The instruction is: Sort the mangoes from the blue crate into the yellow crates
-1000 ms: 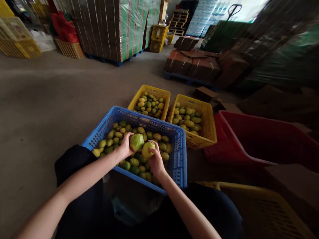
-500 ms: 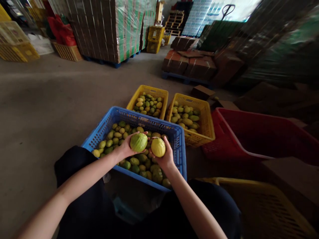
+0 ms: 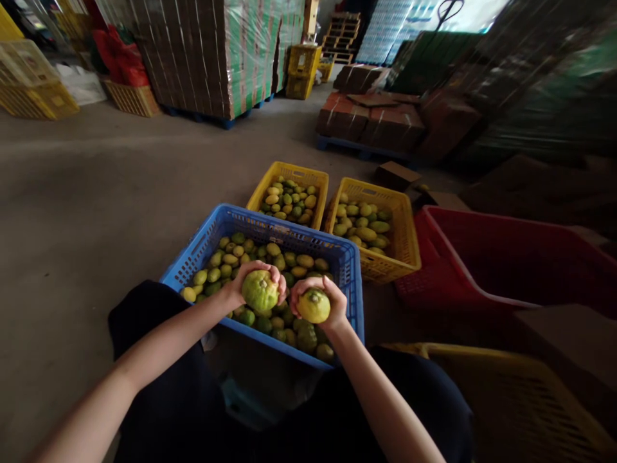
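Note:
My left hand point(image 3: 238, 288) is closed around a large, bumpy green lemon point(image 3: 259, 292), its fingers wrapped over the far side. In my right hand point(image 3: 337, 305) sits a smaller yellow lemon point(image 3: 313, 307), with a greenish stem end facing up toward me. The two hands are side by side, a small gap between the fruits. Both are above a blue plastic crate point(image 3: 355, 289), which holds many green and yellow lemons point(image 3: 231, 260). My forearms and hands hide part of that pile.
Two yellow crates point(image 3: 403, 222) point(image 3: 264, 186) with lemons stand beyond the blue one. To the right is a large red crate point(image 3: 434, 257), and another yellow crate point(image 3: 501, 373) is beside my right knee. Wrapped pallet stacks point(image 3: 193, 58) and boxes on a pallet point(image 3: 393, 125) stand farther back.
Both hands have turned the lemons so their stem ends now face me, with fingers curled over the tops. The hands have moved slightly apart, and the right one is a little lower.

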Action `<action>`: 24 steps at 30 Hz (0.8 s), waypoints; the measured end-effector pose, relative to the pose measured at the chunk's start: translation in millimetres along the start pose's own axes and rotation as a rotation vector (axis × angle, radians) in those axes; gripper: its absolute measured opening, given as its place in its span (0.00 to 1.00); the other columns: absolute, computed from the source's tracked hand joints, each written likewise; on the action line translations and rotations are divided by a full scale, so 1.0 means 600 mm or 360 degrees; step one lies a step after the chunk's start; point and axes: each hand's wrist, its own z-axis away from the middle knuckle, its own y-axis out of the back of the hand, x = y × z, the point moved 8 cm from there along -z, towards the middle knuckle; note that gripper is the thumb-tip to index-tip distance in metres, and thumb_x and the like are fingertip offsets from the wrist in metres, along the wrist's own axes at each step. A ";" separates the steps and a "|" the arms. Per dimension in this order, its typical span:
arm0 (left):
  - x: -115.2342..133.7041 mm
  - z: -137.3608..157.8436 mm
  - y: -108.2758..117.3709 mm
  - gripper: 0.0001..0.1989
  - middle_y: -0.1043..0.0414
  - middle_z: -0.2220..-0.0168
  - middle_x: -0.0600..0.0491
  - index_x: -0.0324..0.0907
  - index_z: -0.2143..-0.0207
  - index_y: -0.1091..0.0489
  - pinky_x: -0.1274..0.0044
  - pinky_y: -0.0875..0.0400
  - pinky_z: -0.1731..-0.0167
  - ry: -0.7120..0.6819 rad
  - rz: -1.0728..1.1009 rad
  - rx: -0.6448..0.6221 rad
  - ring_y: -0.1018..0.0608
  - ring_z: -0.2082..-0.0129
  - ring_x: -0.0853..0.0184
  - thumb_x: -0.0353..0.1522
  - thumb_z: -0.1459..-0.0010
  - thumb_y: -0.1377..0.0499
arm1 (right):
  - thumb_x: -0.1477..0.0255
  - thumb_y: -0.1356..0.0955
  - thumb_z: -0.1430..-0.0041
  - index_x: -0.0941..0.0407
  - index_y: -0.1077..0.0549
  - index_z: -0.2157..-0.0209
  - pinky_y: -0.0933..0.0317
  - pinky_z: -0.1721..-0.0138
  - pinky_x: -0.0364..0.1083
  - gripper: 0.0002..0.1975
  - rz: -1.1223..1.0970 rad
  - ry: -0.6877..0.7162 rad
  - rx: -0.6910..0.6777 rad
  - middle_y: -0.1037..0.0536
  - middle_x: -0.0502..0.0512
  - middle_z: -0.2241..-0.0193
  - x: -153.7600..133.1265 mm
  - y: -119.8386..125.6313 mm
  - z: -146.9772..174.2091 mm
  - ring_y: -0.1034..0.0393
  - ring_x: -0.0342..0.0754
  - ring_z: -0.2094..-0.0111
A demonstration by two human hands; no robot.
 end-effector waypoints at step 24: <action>0.026 0.001 0.084 0.21 0.24 0.60 0.43 0.39 0.50 0.31 0.68 0.23 0.66 -0.0390 0.1018 0.0686 0.21 0.57 0.56 0.36 0.39 0.55 | 0.65 0.36 0.42 0.55 0.28 0.59 0.32 0.75 0.42 0.12 -0.0851 -0.0458 0.0745 0.20 0.53 0.69 0.117 0.077 -0.011 0.26 0.45 0.73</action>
